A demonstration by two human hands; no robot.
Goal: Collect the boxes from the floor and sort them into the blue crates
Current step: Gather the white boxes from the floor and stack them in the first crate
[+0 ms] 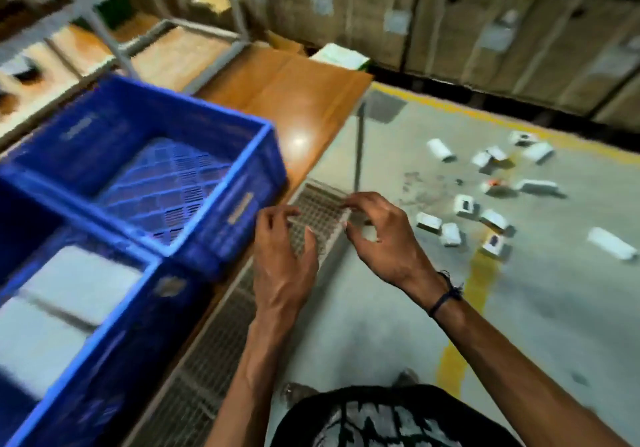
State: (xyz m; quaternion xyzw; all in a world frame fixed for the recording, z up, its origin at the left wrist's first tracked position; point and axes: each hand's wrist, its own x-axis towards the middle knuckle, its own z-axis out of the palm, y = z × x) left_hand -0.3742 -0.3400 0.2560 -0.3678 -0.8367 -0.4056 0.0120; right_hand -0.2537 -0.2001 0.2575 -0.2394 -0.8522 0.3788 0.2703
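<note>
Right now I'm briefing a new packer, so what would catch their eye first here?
Two blue crates on the table at left: the far crate looks empty, the near crate holds white boxes. Small white boxes lie scattered on the floor at right, near a yellow line. In the middle, the left hand and right hand hover empty, fingers loosely curled.

Two blue crates (166, 176) are set on the wooden table (304, 100) at nine o'clock; small white boxes (464, 204) are scattered across the floor (554, 290) at three o'clock.
</note>
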